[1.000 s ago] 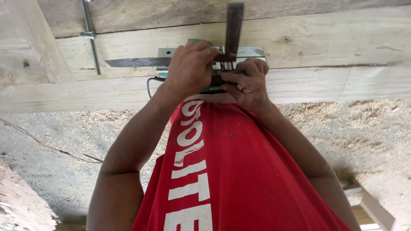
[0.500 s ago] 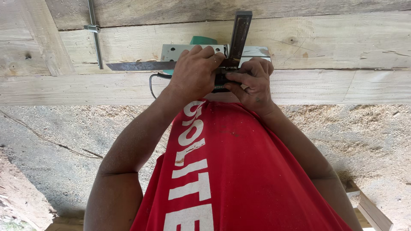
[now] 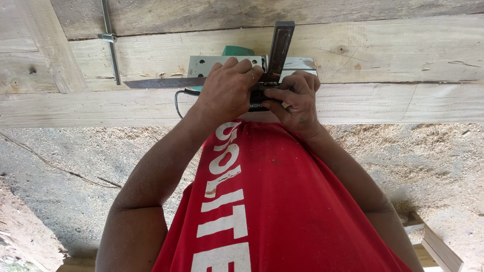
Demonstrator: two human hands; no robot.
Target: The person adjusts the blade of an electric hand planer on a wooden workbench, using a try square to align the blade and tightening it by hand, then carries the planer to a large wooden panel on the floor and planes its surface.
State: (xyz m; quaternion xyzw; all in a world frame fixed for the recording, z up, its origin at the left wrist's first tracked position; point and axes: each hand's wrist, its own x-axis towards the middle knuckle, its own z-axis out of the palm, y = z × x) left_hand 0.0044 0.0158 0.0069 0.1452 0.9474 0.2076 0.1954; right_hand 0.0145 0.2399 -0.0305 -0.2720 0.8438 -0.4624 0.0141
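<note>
Since the earlier frame the dark try square has shifted a little to the right and stands slightly more upright, while both hands have stayed clamped in the same spot on the tool.

In the head view, the left hand (image 3: 227, 93) is curled over the top of a power tool (image 3: 237, 63) with a green body and a bright metal base plate, fingers closed tight on it. The right hand (image 3: 295, 100) is just beside the left and touching it, fingers bent around a small black part at the tool's near edge; what exactly it grips cannot be told. The try square (image 3: 280, 48) rises from between the hands, its blade tilted slightly right and reaching toward the far plank. The tool sits on pale wooden planks (image 3: 393, 65) that run left to right across the far half of the scene. A long dark saw blade (image 3: 161, 83) lies flat on the planks, pointing left from the tool. A black cord (image 3: 177, 100) loops out to the left of the left wrist. A metal rod (image 3: 111, 43) stands at the far left. A red shirt (image 3: 282, 201) with white letters fills the near middle, and sawdust-strewn ground (image 3: 65, 156) lies below the planks.
</note>
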